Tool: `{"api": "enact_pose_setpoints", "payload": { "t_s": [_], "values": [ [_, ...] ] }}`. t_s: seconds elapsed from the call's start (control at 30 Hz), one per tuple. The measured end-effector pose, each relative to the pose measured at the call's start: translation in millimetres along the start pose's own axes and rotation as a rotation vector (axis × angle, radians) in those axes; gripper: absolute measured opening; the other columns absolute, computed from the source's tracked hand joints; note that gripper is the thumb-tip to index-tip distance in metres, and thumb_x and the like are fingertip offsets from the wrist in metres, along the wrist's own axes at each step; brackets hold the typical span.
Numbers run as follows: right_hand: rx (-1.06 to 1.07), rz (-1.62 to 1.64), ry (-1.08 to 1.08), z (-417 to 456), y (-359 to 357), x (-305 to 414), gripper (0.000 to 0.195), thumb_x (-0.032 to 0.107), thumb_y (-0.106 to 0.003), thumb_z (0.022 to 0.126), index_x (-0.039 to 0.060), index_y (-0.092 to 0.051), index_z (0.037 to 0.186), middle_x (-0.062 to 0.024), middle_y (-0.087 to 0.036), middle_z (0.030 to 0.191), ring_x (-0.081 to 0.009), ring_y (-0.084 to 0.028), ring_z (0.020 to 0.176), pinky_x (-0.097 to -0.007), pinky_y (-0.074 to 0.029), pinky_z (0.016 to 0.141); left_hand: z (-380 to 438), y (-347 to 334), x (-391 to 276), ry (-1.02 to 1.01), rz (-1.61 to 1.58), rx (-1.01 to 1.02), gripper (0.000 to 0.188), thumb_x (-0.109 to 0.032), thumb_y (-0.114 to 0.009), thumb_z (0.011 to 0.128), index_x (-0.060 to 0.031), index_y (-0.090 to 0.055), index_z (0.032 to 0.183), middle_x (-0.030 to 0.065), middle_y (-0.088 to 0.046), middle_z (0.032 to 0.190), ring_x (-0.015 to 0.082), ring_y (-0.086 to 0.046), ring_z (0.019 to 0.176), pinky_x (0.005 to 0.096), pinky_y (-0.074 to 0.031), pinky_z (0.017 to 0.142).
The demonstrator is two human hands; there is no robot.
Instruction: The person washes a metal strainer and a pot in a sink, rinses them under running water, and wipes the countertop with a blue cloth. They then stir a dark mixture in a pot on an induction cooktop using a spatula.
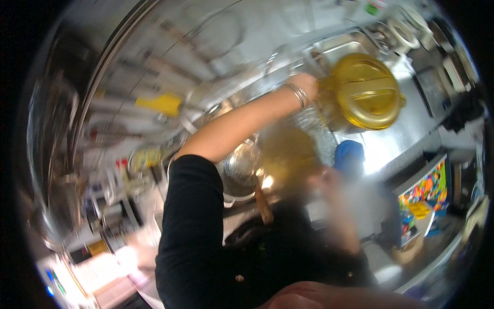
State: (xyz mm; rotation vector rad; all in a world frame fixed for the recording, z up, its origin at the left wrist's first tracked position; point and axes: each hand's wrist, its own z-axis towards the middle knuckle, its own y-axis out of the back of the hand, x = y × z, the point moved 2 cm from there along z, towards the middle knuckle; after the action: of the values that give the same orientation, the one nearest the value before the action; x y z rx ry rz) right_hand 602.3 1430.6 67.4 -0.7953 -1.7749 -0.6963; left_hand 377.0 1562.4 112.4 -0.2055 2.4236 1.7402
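Observation:
My left hand [305,85], with metal bangles at the wrist, reaches out over the counter and grips the side handle of a yellow lidded container [368,92]. My right hand [324,179] is blurred, at the edge of a hazy yellowish round thing [287,154]; whether it holds this is unclear. Left of the round thing is a shiny metal pot [241,166]. A wooden handle [263,206] sticks out towards my body near the pot's rim. Just below the yellow container lies a blue object [349,156], perhaps a cloth.
A metal sink basin [347,48] sits behind the yellow container, beside stacked white dishes [403,34]. Utensils, one with a yellow head [160,104], hang on the wall. A steel counter [409,112] runs to the right, with a box of colourful items [424,193] below it.

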Motion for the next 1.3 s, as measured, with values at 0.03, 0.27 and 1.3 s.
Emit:
{"api": "enact_pose_setpoints", "payload": {
  "t_s": [0.03,0.27,1.3],
  "values": [
    [-0.034,0.028,0.094,-6,1,27,0.032,0.026,-0.075,0.069,0.0003,-0.055,0.067,0.0031,-0.040,0.051,-0.0047,-0.032,0.051,-0.0230,-0.027,0.043,-45,7,-8,-0.047,-0.002,-0.065,0.029,-0.031,-0.051,0.082,-0.0060,-0.063,0.076,0.0161,-0.061,0.086,0.0346,-0.057,0.083,0.0398,-0.046,0.074],
    [0.254,-0.465,0.317,-37,-32,103,0.020,0.011,-0.072,0.070,-0.0007,-0.059,0.080,-0.0020,-0.056,0.059,-0.0040,-0.043,0.054,-0.0207,-0.037,0.049,-397,-20,43,0.524,-0.496,-0.415,0.020,-0.024,-0.059,0.080,-0.0041,-0.062,0.084,0.0126,-0.062,0.074,0.0262,-0.060,0.068,0.0346,-0.047,0.064],
    [1.144,-1.269,1.042,-196,-534,98,0.050,0.046,-0.058,0.078,-0.0036,-0.054,0.074,-0.0216,-0.056,0.068,-0.0377,-0.054,0.065,-0.0428,-0.041,0.059,-680,-403,115,1.151,-2.156,-1.694,0.013,-0.011,-0.057,0.083,-0.0051,-0.046,0.080,0.0026,-0.046,0.071,0.0124,-0.049,0.061,0.0299,-0.055,0.053]
  ]
}}
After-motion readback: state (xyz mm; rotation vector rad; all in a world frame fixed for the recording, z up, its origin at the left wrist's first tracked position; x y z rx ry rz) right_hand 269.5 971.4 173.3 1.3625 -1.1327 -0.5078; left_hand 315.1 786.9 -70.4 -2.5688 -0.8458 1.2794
